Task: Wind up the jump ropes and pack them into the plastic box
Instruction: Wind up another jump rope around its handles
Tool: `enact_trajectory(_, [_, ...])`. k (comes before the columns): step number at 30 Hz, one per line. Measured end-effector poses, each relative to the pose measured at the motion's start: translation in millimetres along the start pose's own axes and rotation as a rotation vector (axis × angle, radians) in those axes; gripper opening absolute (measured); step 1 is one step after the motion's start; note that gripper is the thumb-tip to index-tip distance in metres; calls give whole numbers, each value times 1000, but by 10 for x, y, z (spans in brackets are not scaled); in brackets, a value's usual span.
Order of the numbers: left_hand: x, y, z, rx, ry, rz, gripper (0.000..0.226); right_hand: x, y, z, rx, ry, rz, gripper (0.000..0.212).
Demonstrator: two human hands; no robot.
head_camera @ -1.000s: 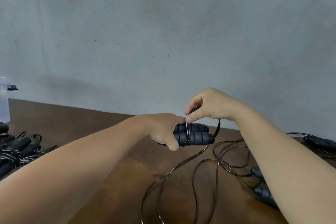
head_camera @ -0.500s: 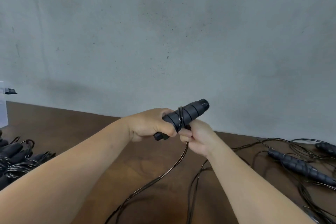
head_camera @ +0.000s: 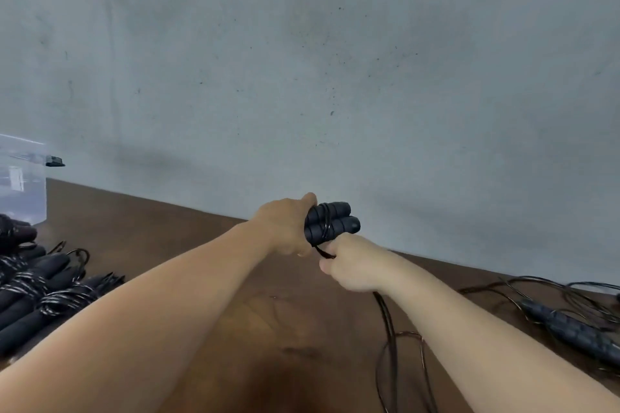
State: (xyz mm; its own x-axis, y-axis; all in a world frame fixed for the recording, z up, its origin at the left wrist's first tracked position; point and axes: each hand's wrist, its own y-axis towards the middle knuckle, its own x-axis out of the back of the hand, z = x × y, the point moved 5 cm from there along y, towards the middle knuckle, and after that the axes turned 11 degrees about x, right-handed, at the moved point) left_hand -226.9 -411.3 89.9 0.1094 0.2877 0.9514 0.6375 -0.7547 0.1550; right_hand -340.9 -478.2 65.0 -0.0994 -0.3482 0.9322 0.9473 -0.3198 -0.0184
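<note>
L hand [head_camera: 285,228] curled tight round the pair of black jump rope handles [head_camera: 330,223], held side by side above the desk [head_camera: 161,238], free ends pointing right toward the wall [head_camera: 335,60]. A few turns of thin black cord [head_camera: 324,228] already wrapped across both handles, just right of the L fingers. R hand [head_camera: 355,266] sits directly below and touching the handles, fingers closed, pinching the cord where it leaves the wrap. Rest of cord drops from under the R hand and lies in loose loops [head_camera: 392,355] on the desk below the R forearm. Far right of R hand: unwound jump rope [head_camera: 570,329], handles and tangled cord on the desk. Far left of L hand: pile of wound ropes [head_camera: 37,298], and behind it, at the frame edge, the clear plastic box [head_camera: 20,184].
</note>
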Motion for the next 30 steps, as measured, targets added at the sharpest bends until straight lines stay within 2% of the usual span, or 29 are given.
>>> enact_trajectory(2, [-18, -32, -41, -36, 120, 7, 53, 240, 18, 48, 62, -229, -22, 19])
enact_trajectory(4, [-35, -79, -119, -96, 175, 49, 53, 444, 22, 103, 123, -282, -20, 7])
enact_trajectory(5, [-38, -100, -160, -128, 188, 74, 53, 517, 23, 134, 153, -288, -10, 6])
enact_trajectory(9, [-53, -193, -248, -210, 166, 196, 58, 650, 54, 114, 193, -197, 30, 29])
enact_trajectory(11, [-109, -242, -270, -239, 151, 252, 48, 615, 84, 62, 198, -126, 47, 38])
enact_trajectory(14, [-247, -319, -265, -261, 61, 367, 38, 510, 129, -40, 213, -87, 106, 39])
enact_trajectory(17, [-273, -380, -228, -262, -135, 470, 33, 529, 119, -235, 184, 100, 10, 37])
enact_trajectory(21, [-135, -410, -196, -236, -341, 456, 38, 492, 27, -420, 157, 410, -75, 31])
enact_trajectory(23, [-137, -416, -201, -221, -484, 468, 40, 379, 35, -506, 119, 702, -111, 22])
enact_trajectory(25, [-142, -396, -208, -171, -774, 500, 43, 212, 73, -531, 105, 1018, -126, 38])
enact_trajectory(27, [-151, -342, -207, -121, -950, 492, 50, 106, 120, -517, 94, 1123, -163, 36])
enact_trajectory(30, [-184, -310, -214, -94, -1049, 486, 57, 26, 112, -453, 36, 1188, -216, 28])
